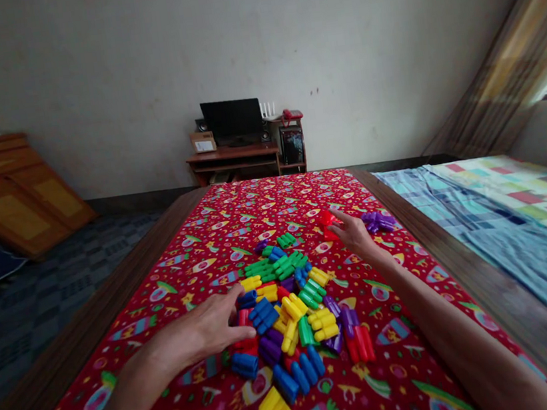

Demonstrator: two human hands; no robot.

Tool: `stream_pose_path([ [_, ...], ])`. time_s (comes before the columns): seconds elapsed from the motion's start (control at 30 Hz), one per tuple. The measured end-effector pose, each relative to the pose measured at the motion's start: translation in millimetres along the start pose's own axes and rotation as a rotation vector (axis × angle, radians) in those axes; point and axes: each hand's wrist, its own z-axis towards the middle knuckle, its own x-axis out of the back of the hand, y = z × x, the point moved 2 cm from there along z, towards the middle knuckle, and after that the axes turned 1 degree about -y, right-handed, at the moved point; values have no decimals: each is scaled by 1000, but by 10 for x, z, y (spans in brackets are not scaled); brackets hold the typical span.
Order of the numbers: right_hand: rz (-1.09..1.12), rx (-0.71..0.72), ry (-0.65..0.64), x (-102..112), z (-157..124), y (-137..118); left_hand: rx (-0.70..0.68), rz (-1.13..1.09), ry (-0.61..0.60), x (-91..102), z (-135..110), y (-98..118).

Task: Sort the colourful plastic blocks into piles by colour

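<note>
My left hand (213,324) is at the left side of a pile of plastic building blocks, its thumb and fingers apart. Its fingertips are by a dark blue block (247,299) and a red block (245,318); whether they touch is unclear. Farther out, my right hand (354,231) reaches to the red blocks (327,223), thumb and forefinger spread beside them. Purple blocks (377,221) lie just right of that hand. Yellow blocks (294,306), green blocks (288,263) and blue blocks (308,370) are jumbled in the pile.
A red patterned cloth (273,198) covers the long wooden table. Beyond it, a monitor (232,121) and a red telephone (292,115) stand on a desk (232,159) by the wall. A bed (509,234) lies to the right, a wooden cabinet (14,192) to the left.
</note>
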Motion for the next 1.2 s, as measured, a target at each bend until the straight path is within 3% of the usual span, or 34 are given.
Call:
stream_pose_path([
  [0.17, -33, 0, 99, 102, 15, 8, -57, 60, 38, -243, 100, -13],
  [0.27, 5, 43, 77, 97, 12, -102, -125, 68, 106, -218, 149, 5],
  [0.37, 68, 115, -97, 27, -73, -362, -173, 0, 229, -56, 176, 126],
  [0.47, 176, 253, -347, -73, -281, -745, -177, -153, 462, 66, 203, 271],
  [0.57, 273, 357, -563, -183, -538, -1077, -184, -298, 620, 5, 234, 381],
  [0.67, 241, 316, -578, -276, -686, -1208, -178, -427, 644, -157, 258, 451],
  [0.83, 211, 156, -448, -322, -519, -978, -221, -504, 603, -251, 272, 497],
  [0.93, 245, 0, -295, -238, -258, -617, -308, -349, 587, -171, 241, 500],
  [1.0, 196, -66, -207, -135, -107, -371, -396, -230, 514, -131, 180, 532],
  [1.1, 12, -58, -77, 54, 32, -121, -513, -139, 397, -148, 11, 683],
  [1.2, -48, -83, 20, 193, 92, -15, -647, -63, 314, -301, -190, 978],
])
